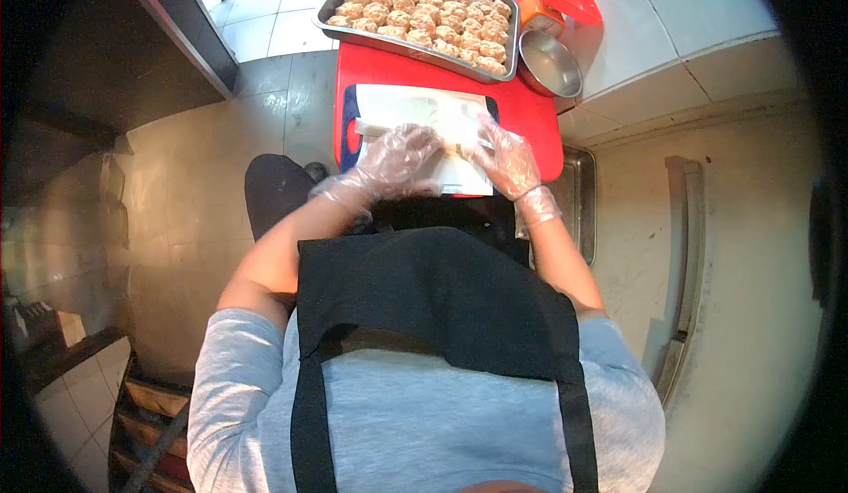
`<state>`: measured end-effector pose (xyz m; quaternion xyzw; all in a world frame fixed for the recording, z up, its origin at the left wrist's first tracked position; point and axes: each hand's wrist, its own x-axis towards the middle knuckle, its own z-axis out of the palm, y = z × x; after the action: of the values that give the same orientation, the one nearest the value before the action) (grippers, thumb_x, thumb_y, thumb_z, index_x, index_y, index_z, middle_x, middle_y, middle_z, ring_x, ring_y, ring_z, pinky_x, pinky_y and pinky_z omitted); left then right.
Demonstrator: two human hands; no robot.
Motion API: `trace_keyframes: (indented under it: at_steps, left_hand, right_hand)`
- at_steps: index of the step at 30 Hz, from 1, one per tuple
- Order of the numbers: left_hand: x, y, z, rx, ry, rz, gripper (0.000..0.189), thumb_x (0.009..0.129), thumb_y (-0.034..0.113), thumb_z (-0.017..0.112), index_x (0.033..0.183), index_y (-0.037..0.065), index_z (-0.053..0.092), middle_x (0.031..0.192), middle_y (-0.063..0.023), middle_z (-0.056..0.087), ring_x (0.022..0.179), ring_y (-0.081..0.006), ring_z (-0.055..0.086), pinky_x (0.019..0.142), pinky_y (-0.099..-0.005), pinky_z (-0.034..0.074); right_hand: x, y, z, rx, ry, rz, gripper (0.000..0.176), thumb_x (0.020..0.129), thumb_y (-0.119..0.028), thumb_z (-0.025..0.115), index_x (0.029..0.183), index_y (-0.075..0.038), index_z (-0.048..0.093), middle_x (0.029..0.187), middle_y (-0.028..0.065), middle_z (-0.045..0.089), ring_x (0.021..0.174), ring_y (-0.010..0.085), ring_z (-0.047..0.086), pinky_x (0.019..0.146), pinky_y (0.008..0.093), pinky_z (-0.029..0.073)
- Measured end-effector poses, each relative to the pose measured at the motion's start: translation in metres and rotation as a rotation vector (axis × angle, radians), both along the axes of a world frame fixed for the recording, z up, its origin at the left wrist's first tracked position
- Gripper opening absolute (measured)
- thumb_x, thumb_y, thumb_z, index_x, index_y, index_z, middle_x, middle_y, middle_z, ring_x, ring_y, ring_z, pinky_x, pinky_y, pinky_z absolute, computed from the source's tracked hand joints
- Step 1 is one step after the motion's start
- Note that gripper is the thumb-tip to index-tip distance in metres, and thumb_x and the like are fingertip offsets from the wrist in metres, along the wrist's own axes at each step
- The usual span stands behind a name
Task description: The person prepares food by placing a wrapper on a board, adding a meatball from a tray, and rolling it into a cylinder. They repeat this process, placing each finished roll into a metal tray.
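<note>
One red table (530, 113) stands against a white tiled wall (671, 7), with pale floor tiles (265, 7) beyond its far-left corner. At its far edge sits a metal tray (402, 49) packed with rows of round brownish lumps (424, 11); just right of it are a steel bowl (549, 62) and an orange tub (541, 14). Nearer the person, a board (347, 131) with a dark edge carries a white sheet (415, 109), flat and rectangular. Both hands wear clear plastic gloves and rest over the sheet's near edge. The left hand (399, 159) and right hand (505, 159) have fingers bent and drawn close, tips meeting at a small pale piece (455, 150) between them. Whether they pinch it cannot be told.
</note>
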<state>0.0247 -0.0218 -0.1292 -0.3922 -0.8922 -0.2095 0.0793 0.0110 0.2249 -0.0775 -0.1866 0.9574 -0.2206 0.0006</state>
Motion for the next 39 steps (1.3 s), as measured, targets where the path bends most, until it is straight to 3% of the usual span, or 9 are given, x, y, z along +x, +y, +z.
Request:
trace_keyframes:
  at_steps: [5, 11, 14, 18, 25, 28, 31, 34, 39]
  left_hand:
    - [-0.033, -0.047, 0.005, 0.15, -0.088, 0.034, 0.035, 0.08, 0.014, 0.069, 0.115, 0.014, 0.066, 0.105, -0.0109, 0.064, 0.104, -0.032, 0.059, 0.091, -0.0425, 0.049]
    - [-0.056, -0.055, 0.006, 0.26, -0.284, 0.024, 0.022, 0.076, 0.005, 0.07, 0.097, 0.01, 0.073, 0.091, -0.0145, 0.064, 0.089, -0.034, 0.061, 0.081, -0.0417, 0.051]
    - [-0.059, -0.056, -0.002, 0.237, -0.101, 0.062, 0.019, 0.073, 0.004, 0.07, 0.092, 0.009, 0.074, 0.086, -0.0143, 0.063, 0.083, -0.0338, 0.061, 0.074, -0.0415, 0.05]
    - [-0.06, -0.055, 0.001, 0.246, -0.012, 0.056, 0.019, 0.071, 0.005, 0.072, 0.089, 0.009, 0.074, 0.084, -0.0135, 0.063, 0.082, -0.0327, 0.061, 0.071, -0.0415, 0.049]
    - [-0.052, -0.033, 0.007, 0.312, 0.176, 0.055, 0.017, 0.076, 0.013, 0.072, 0.092, 0.01, 0.07, 0.087, -0.0103, 0.063, 0.091, -0.0308, 0.061, 0.08, -0.042, 0.05]
    - [-0.047, -0.023, 0.012, 0.206, -0.021, 0.07, 0.012, 0.08, 0.015, 0.069, 0.09, 0.01, 0.067, 0.09, -0.0109, 0.063, 0.09, -0.0303, 0.062, 0.08, -0.0421, 0.05]
    - [-0.061, -0.024, -0.001, 0.24, -0.106, 0.097, 0.008, 0.082, 0.017, 0.067, 0.087, 0.01, 0.066, 0.088, -0.012, 0.062, 0.087, -0.0315, 0.062, 0.079, -0.0425, 0.05]
    - [-0.076, -0.027, -0.003, -0.046, -0.102, 0.137, 0.014, 0.083, 0.024, 0.067, 0.09, 0.011, 0.067, 0.093, -0.013, 0.062, 0.089, -0.033, 0.061, 0.08, -0.0429, 0.049]
    - [-0.063, -0.031, 0.015, 0.11, 0.103, 0.11, 0.019, 0.082, 0.028, 0.067, 0.093, 0.012, 0.066, 0.106, -0.0116, 0.06, 0.102, -0.0336, 0.056, 0.088, -0.047, 0.046]
  right_hand:
    - [-0.005, 0.003, -0.03, 0.005, 0.178, 0.245, 0.037, 0.079, -0.021, 0.071, 0.114, -0.013, 0.067, 0.102, 0.0116, 0.067, 0.101, 0.031, 0.061, 0.09, 0.0416, 0.048]
    - [-0.033, 0.014, -0.029, 0.003, 0.024, 0.247, 0.027, 0.079, -0.022, 0.069, 0.106, -0.014, 0.071, 0.097, 0.0117, 0.066, 0.093, 0.0312, 0.062, 0.084, 0.0423, 0.049]
    - [-0.033, 0.011, -0.039, 0.238, 0.319, 0.223, 0.029, 0.078, -0.02, 0.071, 0.107, -0.016, 0.07, 0.094, 0.0111, 0.066, 0.091, 0.0308, 0.063, 0.08, 0.0422, 0.05]
    - [-0.019, -0.025, -0.037, -0.079, 0.555, 0.324, 0.029, 0.076, -0.016, 0.072, 0.105, -0.018, 0.069, 0.093, 0.0063, 0.066, 0.086, 0.0282, 0.063, 0.073, 0.0418, 0.052]
    - [-0.046, -0.019, -0.061, 0.251, 0.386, 0.294, 0.024, 0.08, -0.02, 0.069, 0.104, -0.019, 0.069, 0.091, 0.0063, 0.065, 0.085, 0.0286, 0.063, 0.075, 0.0434, 0.051]
    - [-0.046, -0.023, -0.052, 0.211, 0.339, 0.267, 0.024, 0.079, -0.019, 0.07, 0.103, -0.018, 0.069, 0.093, 0.0073, 0.065, 0.085, 0.0296, 0.063, 0.076, 0.0436, 0.05]
    - [-0.031, -0.036, -0.037, -0.13, 0.572, 0.351, 0.023, 0.076, -0.017, 0.072, 0.099, -0.016, 0.07, 0.092, 0.0084, 0.066, 0.086, 0.0302, 0.063, 0.076, 0.0436, 0.05]
    - [-0.04, -0.038, -0.046, -0.064, 0.503, 0.311, 0.02, 0.075, -0.017, 0.073, 0.095, -0.015, 0.071, 0.09, 0.0093, 0.066, 0.087, 0.0311, 0.064, 0.077, 0.0426, 0.05]
    - [-0.068, -0.03, -0.059, 0.079, 0.234, 0.252, 0.02, 0.076, -0.018, 0.072, 0.095, -0.014, 0.071, 0.088, 0.0099, 0.066, 0.088, 0.0301, 0.064, 0.079, 0.0419, 0.051]
